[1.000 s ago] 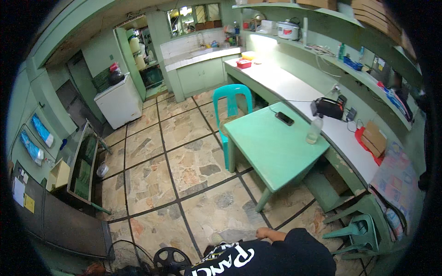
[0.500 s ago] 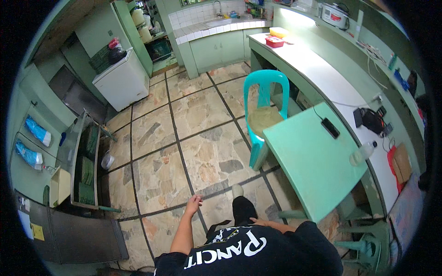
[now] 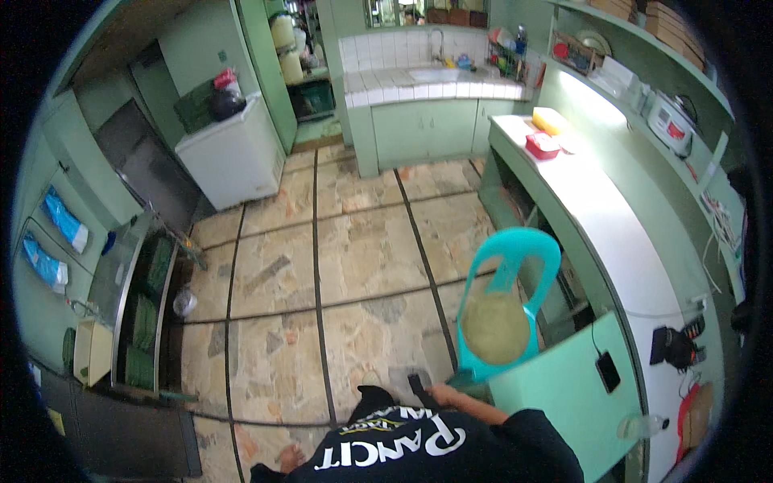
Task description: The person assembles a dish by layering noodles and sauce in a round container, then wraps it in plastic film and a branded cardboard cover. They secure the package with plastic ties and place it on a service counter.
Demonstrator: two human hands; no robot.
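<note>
My right hand (image 3: pixel 440 394) is low in front of my body, left of the green table (image 3: pixel 555 394), with its fingers curled. A short dark strip (image 3: pixel 416 384) meets its fingertips; what it is I cannot make out. My left hand (image 3: pixel 291 459) hangs lower on the left, above the stone-patterned floor (image 3: pixel 278 346), partly hidden by my black shirt. Its fingers look loosely apart, with nothing in them. Ahead on the right is a turquoise plastic chair (image 3: pixel 543 249) with a round tan seat cover (image 3: pixel 496 326).
A phone on a cable (image 3: pixel 608 372) and a clear bottle (image 3: pixel 642 426) lie on the green table. The long white counter (image 3: pixel 600 209) runs along the right, bearing a red container (image 3: pixel 542 146). Ahead stand the tiled sink (image 3: pixel 439 75) and a white chest freezer (image 3: pixel 233 157). A metal rack (image 3: pixel 145 306) is left.
The view has shifted forward, so chair and table sit lower and nearer. My left hand has dropped back beside my body. A dark strip now shows at my right fingertips.
</note>
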